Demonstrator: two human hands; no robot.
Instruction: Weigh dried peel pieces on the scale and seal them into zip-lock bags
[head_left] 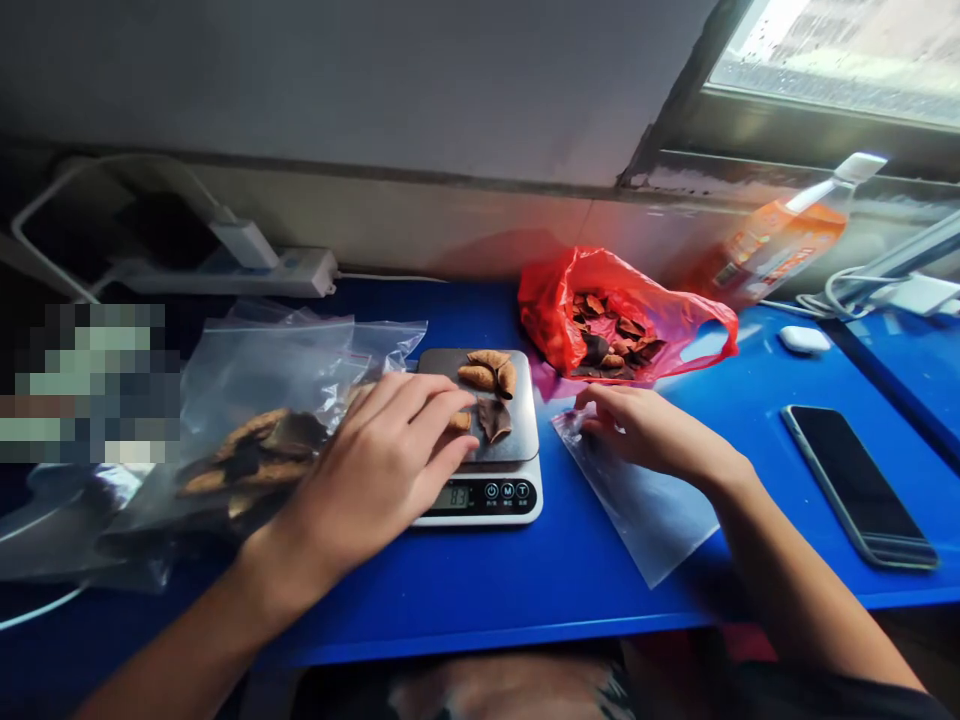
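Observation:
My left hand [397, 450] is over the kitchen scale [517, 450], thumb and fingers apart around a piece of dried peel [459, 422] on its metal plate. Whether the fingertips touch that piece I cannot tell. Beside it on the plate lie a dark curled peel piece [494, 420] and a brown curled one [487, 372]. The display partly shows 8.3. My right hand [637, 425] is closed at the top edge of a clear zip bag [652, 510], which lies flat. Its fingertips are partly hidden. Behind it stands an open red plastic bag [547, 310] with dried peel inside.
Filled clear zip bags [255, 370] lie at the left. A power strip [300, 272] sits against the wall. On the right are an orange-labelled bottle [787, 240], a white earbud case [805, 340] and a phone [859, 485]. The blue table's front edge [525, 635] runs close to me.

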